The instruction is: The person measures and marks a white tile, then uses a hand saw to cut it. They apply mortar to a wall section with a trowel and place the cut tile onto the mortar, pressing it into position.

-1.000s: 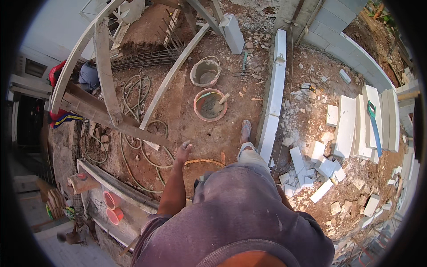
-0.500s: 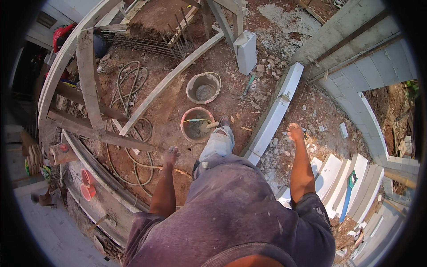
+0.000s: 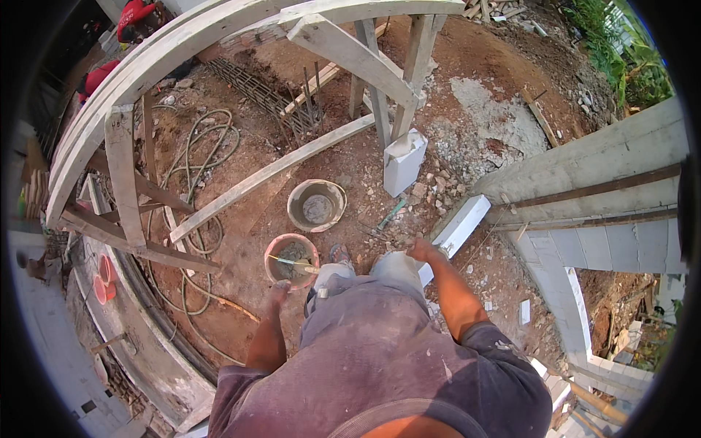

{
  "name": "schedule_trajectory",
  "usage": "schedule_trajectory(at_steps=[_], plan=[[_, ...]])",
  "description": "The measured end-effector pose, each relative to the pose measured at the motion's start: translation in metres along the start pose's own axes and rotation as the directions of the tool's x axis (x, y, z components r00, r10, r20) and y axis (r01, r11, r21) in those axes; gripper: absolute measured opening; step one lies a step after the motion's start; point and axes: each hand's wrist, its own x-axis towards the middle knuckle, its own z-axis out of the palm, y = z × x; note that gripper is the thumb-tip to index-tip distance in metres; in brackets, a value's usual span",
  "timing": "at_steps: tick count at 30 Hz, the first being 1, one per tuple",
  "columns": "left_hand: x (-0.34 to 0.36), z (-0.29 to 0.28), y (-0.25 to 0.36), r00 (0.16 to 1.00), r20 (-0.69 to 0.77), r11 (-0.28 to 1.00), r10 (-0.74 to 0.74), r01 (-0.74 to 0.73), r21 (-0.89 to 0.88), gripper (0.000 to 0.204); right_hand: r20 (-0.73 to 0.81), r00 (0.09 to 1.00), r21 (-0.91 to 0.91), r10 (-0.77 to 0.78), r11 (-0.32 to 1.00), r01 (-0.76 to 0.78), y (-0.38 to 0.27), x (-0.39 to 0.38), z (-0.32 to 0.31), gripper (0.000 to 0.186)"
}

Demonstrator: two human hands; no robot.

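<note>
— Left hand [image 3: 278,290] hangs just beside the pink bucket [image 3: 291,260], fingers loosely together and pointing down, holding nothing. Does it touch the rim?

— Hard to say from the head view; it sits right at the bucket's lower edge. A trowel [image 3: 293,264] lies across the mortar inside that bucket.

— And the right hand [image 3: 421,250]?

— It is loosely curled and empty, close to the white block [image 3: 458,226] lying on the red dirt ground [image 3: 248,241].

— What else is around?

— A grey bucket [image 3: 316,205] stands just beyond the pink one. Another white block [image 3: 403,161] stands upright by the timber posts [image 3: 380,109], and a hose [image 3: 197,157] coils on the ground at left.
</note>
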Motion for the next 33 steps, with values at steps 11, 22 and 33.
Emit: schedule_trajectory(at_steps=[11, 22, 33], plan=[[-0.112, 0.132, 0.018, 0.704, -0.697, 0.855, -0.138, -0.271, -0.443, 0.043, 0.227, 0.905, -0.705, -0.360, 0.580, 0.408, -0.076, 0.256, -0.217, 0.097], [-0.296, 0.613, -0.097, 0.585, -0.193, 0.569, -0.787, 0.571, -0.591, 0.053, 0.598, 0.654, -0.704, -0.463, 0.086, 0.705, -0.039, 0.423, -0.208, 0.136], [-0.181, 0.509, 0.008, 0.685, -0.525, 0.837, -0.506, 0.241, -0.492, 0.064, 0.543, 0.604, -0.795, -0.584, -0.126, 0.593, 0.033, 0.353, -0.178, 0.120]])
